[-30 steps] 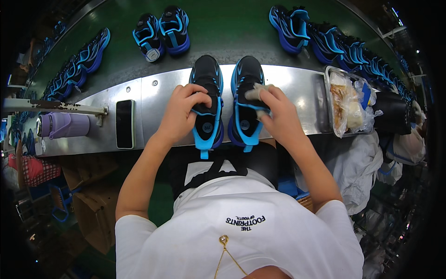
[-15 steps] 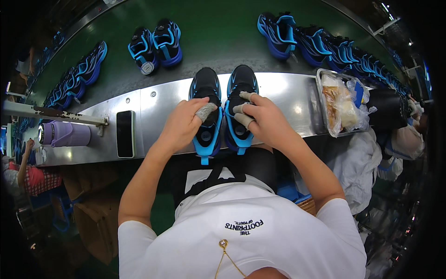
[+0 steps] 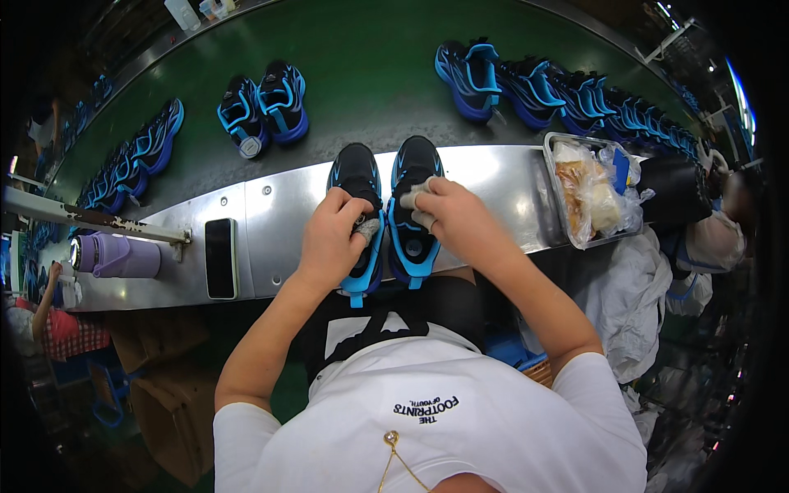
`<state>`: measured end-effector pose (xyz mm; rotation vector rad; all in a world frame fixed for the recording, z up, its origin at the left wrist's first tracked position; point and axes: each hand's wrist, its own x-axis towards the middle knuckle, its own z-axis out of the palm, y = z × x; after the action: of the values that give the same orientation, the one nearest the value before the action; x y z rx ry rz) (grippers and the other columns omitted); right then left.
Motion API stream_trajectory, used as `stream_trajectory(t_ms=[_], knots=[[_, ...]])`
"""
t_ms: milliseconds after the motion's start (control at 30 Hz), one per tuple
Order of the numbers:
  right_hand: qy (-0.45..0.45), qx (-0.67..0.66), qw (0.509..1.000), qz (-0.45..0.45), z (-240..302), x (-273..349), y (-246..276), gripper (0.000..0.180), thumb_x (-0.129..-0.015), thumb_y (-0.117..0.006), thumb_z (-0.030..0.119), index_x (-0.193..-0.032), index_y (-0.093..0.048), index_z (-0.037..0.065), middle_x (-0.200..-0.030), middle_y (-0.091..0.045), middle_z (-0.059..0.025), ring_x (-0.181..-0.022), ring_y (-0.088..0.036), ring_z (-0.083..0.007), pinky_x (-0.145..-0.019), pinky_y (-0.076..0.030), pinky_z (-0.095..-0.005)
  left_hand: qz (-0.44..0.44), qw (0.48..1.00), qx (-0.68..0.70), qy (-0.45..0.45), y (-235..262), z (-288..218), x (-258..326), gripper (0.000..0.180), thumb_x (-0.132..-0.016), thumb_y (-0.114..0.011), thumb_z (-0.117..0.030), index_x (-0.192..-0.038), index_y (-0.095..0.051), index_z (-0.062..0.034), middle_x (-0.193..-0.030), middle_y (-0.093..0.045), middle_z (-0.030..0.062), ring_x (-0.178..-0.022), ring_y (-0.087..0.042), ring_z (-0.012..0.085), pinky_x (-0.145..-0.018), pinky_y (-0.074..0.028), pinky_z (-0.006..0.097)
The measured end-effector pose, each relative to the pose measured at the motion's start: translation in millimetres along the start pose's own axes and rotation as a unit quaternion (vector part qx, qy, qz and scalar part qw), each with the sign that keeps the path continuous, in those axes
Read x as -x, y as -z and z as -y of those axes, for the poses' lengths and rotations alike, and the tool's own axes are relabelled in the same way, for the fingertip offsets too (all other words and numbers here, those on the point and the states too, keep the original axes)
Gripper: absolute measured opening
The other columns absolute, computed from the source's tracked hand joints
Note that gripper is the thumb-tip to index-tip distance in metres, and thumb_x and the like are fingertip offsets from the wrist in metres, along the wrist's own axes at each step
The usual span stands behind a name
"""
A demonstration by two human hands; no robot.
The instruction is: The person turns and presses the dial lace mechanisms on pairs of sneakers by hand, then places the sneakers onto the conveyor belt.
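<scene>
Two black sneakers with bright blue trim stand side by side in front of me, toes pointing away, heels at the near edge of the metal ledge. On the left sneaker [image 3: 354, 167], my left hand [image 3: 327, 238] is closed, thumb and fingers pinching near the tongue. My right hand [image 3: 462, 218] has its bent fingers closed at the lacing of the right sneaker [image 3: 416, 158]. Pale coverings wrap some fingertips of both hands. The exact bits between the fingers are hidden by the fingers themselves.
A phone [image 3: 220, 259] and a lilac flask [image 3: 123, 255] lie left on the metal ledge [image 3: 283, 201]. A metal bar [image 3: 99, 218] juts above them. Right is a clear tray [image 3: 582, 238] of bagged items. More sneakers [image 3: 283, 103] stand on the green belt [image 3: 370, 57], with rows at both sides.
My fingers have curled in more tightly on the two sneakers, the right hand's fingers drawing together. The whole view has shifted slightly, with the far sneakers now lower and further left.
</scene>
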<state>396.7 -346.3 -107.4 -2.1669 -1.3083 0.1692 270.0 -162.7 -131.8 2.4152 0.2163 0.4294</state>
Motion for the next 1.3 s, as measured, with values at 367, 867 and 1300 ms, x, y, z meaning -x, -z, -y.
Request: stream_trajectory(t_ms=[367, 867, 1300], knots=[[0.0, -0.091, 0.996, 0.012, -19, 6, 5, 0.024, -0.079, -0.074, 0.009, -0.102, -0.071, 0.008, -0.085, -0.056, -0.0106, -0.078, -0.06, -0.0282, -0.069, -0.05, -0.0371, 0.091, 0.993, 0.078, -0.013, 7, 11, -11, 0.039, -0.07, -0.063, 0.005, -0.107, -0.067, -0.0053, -0.088, -0.06, 0.0066, -0.071, -0.053, 0.0186, -0.065, -0.044, 0.03], [-0.062, -0.08, 0.995, 0.024, -22, -5, 18, 0.025, -0.079, -0.074, 0.015, -0.103, -0.071, 0.011, -0.084, -0.057, -0.008, -0.079, -0.058, -0.025, -0.073, -0.049, -0.035, 0.118, 0.978, 0.149, 0.088, 17, 5, -14, 0.045, -0.071, -0.06, 0.009, -0.115, -0.065, -0.0043, -0.091, -0.057, 0.0027, -0.069, -0.045, 0.0114, -0.067, -0.042, 0.025], [-0.019, -0.275, 0.961, 0.035, -22, -4, 10, 0.037, -0.074, -0.079, 0.016, -0.109, -0.07, 0.011, -0.084, -0.055, -0.0079, -0.082, -0.057, -0.0261, -0.074, -0.047, -0.0347, 0.074, 0.988, 0.105, 0.086, 11, 2, -14, 0.044, -0.07, -0.06, 0.009, -0.112, -0.066, -0.0041, -0.086, -0.052, 0.0012, -0.07, -0.044, 0.0117, -0.067, -0.041, 0.024]])
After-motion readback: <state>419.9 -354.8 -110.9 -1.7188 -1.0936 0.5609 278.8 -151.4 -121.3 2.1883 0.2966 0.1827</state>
